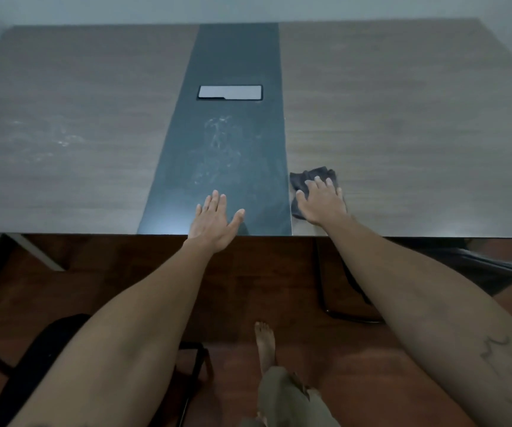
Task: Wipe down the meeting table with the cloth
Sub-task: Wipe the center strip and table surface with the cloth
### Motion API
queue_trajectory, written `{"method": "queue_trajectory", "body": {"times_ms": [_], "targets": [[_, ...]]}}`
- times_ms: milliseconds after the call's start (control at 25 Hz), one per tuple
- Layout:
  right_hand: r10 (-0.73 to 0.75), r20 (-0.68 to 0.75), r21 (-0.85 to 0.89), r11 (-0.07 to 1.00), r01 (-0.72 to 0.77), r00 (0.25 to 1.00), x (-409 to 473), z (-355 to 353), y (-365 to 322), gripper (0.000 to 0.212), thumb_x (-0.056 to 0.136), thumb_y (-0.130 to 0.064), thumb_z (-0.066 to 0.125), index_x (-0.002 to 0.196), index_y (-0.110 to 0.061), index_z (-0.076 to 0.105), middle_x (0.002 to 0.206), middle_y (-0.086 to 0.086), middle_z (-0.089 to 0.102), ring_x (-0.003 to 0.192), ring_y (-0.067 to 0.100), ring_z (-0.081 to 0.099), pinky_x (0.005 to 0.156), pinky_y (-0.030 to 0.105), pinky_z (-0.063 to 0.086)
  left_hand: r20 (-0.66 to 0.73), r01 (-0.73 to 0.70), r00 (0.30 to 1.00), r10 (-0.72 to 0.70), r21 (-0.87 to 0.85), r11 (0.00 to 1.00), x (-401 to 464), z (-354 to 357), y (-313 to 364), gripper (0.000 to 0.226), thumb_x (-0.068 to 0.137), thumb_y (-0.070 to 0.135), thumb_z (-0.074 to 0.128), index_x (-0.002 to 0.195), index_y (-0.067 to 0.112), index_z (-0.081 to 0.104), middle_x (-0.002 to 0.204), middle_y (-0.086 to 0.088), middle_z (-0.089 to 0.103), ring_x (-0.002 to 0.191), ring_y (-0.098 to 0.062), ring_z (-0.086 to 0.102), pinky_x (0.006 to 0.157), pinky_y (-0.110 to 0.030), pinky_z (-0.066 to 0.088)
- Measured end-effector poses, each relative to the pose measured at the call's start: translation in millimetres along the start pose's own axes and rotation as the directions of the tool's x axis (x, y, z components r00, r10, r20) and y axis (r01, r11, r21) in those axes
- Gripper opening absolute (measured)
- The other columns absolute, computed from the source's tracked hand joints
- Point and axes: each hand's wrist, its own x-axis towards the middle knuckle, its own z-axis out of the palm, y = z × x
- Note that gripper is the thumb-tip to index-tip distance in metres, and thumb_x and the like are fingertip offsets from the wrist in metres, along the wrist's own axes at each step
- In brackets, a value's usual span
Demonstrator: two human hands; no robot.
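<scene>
The meeting table (402, 103) is wide, with grey wood panels on both sides of a dark centre strip (230, 155). White smears mark the strip and the left panel. A dark grey cloth (302, 181) lies crumpled on the right panel just beside the strip, near the front edge. My right hand (322, 201) presses flat on the cloth with fingers spread, covering its near part. My left hand (214, 221) rests palm down on the dark strip at the front edge, fingers apart, holding nothing.
A rectangular cable hatch (230, 93) with a light cover sits in the strip further back. Below the front edge are a reddish floor, a black chair (42, 359) at lower left, a chair frame (341, 303) to the right, and my bare foot (265, 343).
</scene>
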Motion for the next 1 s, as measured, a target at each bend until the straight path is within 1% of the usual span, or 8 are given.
{"method": "queue_trajectory", "body": {"times_ms": [160,280,360,440,560,680,840,1000], "targets": [[0.027,-0.014,-0.062,0.998,-0.028,1.000,47.2,30.4,17.6,0.056,0.108,-0.035,0.030,0.161,-0.017,0.023,0.170,0.009,0.014,0.157,0.031,0.007,0.126,0.053,0.006,-0.007,0.046,0.999,-0.047,-0.007,0.999,48.5,16.2,-37.8,0.078,0.101,0.060,0.018,0.159,0.011,0.001,0.166,-0.008,-0.007,0.153,-0.021,-0.006,0.125,-0.041,0.001],[0.048,-0.026,-0.103,0.993,-0.051,0.998,74.4,53.8,35.3,0.057,0.108,-0.037,0.027,0.163,-0.026,0.014,0.171,0.007,0.011,0.157,0.031,0.004,0.125,0.056,0.004,-0.045,0.101,0.994,-0.101,-0.017,0.995,77.4,27.3,-66.9,0.078,0.101,0.060,0.020,0.159,0.011,0.003,0.166,-0.008,-0.007,0.153,-0.021,-0.006,0.124,-0.039,-0.001],[0.041,-0.100,-0.109,0.993,-0.052,0.994,87.1,71.4,40.2,0.058,0.106,-0.040,0.024,0.163,-0.029,0.014,0.170,0.008,0.012,0.157,0.031,0.005,0.125,0.058,0.004,-0.089,0.146,0.985,-0.147,-0.018,0.989,94.3,30.9,-88.1,0.078,0.101,0.059,0.020,0.159,0.010,0.003,0.166,-0.009,-0.007,0.153,-0.020,-0.007,0.124,-0.038,-0.003],[0.067,-0.192,-0.120,0.989,-0.091,0.979,100.1,84.0,33.5,0.064,0.100,-0.046,0.022,0.161,-0.030,0.021,0.169,0.012,0.015,0.156,0.034,0.009,0.124,0.060,0.005,-0.136,0.199,0.971,-0.196,0.004,0.980,105.0,31.6,-113.4,0.077,0.101,0.058,0.018,0.159,0.009,0.003,0.166,-0.010,-0.007,0.153,-0.021,-0.007,0.124,-0.038,-0.004],[0.097,-0.187,-0.115,0.986,-0.120,0.978,131.0,89.3,1.8,0.070,0.095,-0.050,0.020,0.162,-0.030,0.020,0.168,0.017,0.015,0.155,0.039,0.011,0.122,0.063,0.008,-0.191,0.289,0.941,-0.279,0.027,0.957,111.0,30.1,-158.3,0.077,0.102,0.058,0.014,0.158,0.006,0.006,0.166,-0.014,-0.004,0.154,-0.025,-0.004,0.125,-0.042,-0.001],[0.036,-0.178,-0.134,0.989,-0.060,0.983,161.9,95.0,-39.0,0.070,0.095,-0.052,0.019,0.162,-0.032,0.017,0.168,0.019,0.012,0.155,0.040,0.009,0.122,0.064,0.007,-0.209,0.338,0.920,-0.332,-0.006,0.941,116.7,30.8,-189.5,0.085,0.096,0.063,0.006,0.158,0.005,0.006,0.166,-0.015,-0.001,0.154,-0.026,-0.002,0.125,-0.043,-0.001],[-0.049,-0.145,-0.135,0.990,0.029,0.988,167.6,112.3,-105.0,0.069,0.097,-0.054,0.016,0.162,-0.032,0.016,0.169,0.020,0.007,0.155,0.041,0.004,0.121,0.064,0.004,-0.233,0.329,0.919,-0.318,0.007,0.944,120.0,36.3,-194.1,0.082,0.097,0.061,0.005,0.158,0.007,0.005,0.166,-0.014,-0.001,0.154,-0.025,-0.002,0.124,-0.042,-0.004],[-0.166,-0.126,-0.122,0.981,0.151,0.978,128.0,135.1,-163.7,0.067,0.100,-0.055,0.016,0.163,-0.031,0.015,0.169,0.019,0.004,0.156,0.040,0.000,0.121,0.063,0.004,-0.254,0.325,0.913,-0.318,-0.015,0.946,119.3,34.3,-193.5,0.081,0.097,0.060,0.005,0.158,0.007,0.006,0.166,-0.014,0.001,0.154,-0.025,-0.001,0.124,-0.040,-0.005]]}}
